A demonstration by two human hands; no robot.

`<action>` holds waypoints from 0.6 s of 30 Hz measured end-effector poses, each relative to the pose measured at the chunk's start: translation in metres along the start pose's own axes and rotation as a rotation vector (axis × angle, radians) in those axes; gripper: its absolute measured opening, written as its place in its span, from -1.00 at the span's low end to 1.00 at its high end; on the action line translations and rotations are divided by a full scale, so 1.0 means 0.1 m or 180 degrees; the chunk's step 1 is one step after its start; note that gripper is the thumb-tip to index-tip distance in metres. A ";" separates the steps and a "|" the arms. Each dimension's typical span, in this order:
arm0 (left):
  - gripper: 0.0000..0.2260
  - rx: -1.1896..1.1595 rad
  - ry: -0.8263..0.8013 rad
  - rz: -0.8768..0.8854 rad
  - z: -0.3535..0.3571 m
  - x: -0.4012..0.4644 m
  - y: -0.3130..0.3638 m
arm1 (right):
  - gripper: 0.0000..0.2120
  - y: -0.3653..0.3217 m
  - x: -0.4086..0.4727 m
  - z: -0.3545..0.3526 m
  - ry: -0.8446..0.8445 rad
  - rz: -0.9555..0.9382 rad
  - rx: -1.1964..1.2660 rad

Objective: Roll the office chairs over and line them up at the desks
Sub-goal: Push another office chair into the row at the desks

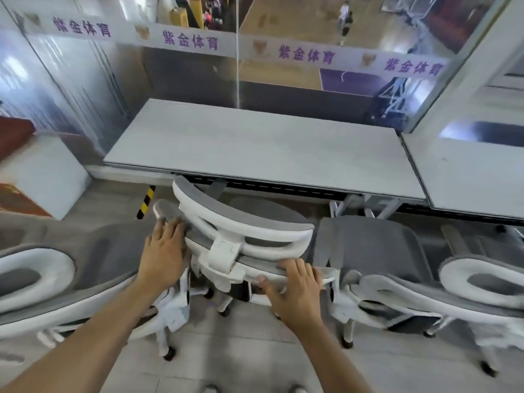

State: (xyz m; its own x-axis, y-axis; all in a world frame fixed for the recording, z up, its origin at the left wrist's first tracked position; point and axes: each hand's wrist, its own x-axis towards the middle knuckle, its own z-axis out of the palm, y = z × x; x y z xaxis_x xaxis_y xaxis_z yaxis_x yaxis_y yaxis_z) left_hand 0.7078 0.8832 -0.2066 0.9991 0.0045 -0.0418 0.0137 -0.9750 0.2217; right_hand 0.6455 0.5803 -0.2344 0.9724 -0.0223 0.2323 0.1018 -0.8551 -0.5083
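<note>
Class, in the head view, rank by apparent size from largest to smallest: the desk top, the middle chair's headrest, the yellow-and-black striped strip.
1. Desk top
2. Middle chair's headrest
3. Yellow-and-black striped strip

The gaps are wide; nearness does not blur this order.

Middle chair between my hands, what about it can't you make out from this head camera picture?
- Middle chair wheels: mostly hidden beneath its backrest, blurred.
- Seat front: hidden under the desk edge.
- Left hand fingertips: blurred, grip unclear.
- Right hand: fingers curl over the backrest.

Bright, even, cool indoor light with only soft shadows under the desk; pale glare on the glass wall behind the desk, motion blur left and right of the desk, strong wide-angle bending at frame edges.
</note>
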 end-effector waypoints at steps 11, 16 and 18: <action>-0.56 -0.0028 0.0282 0.0467 0.22 -0.55 0.36 | -0.70 0.56 0.06 -0.33 0.0220 0.0236 -0.0229; -0.58 0.0064 0.0187 0.0421 0.24 -0.67 0.55 | -0.66 0.78 0.06 -0.38 0.0235 0.0176 -0.0370; -0.55 0.0081 0.0182 0.0407 0.23 -0.69 0.56 | -0.62 0.77 0.07 -0.34 0.0250 0.0210 -0.0405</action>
State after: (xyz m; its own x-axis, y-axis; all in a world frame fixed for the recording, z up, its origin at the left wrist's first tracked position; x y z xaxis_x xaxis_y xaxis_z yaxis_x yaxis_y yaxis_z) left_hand 0.6390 0.8230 -0.2139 0.9933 -0.1083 0.0409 -0.1143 -0.9738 0.1968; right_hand 0.6532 0.4967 -0.2436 0.9562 -0.1168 0.2685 0.0059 -0.9091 -0.4166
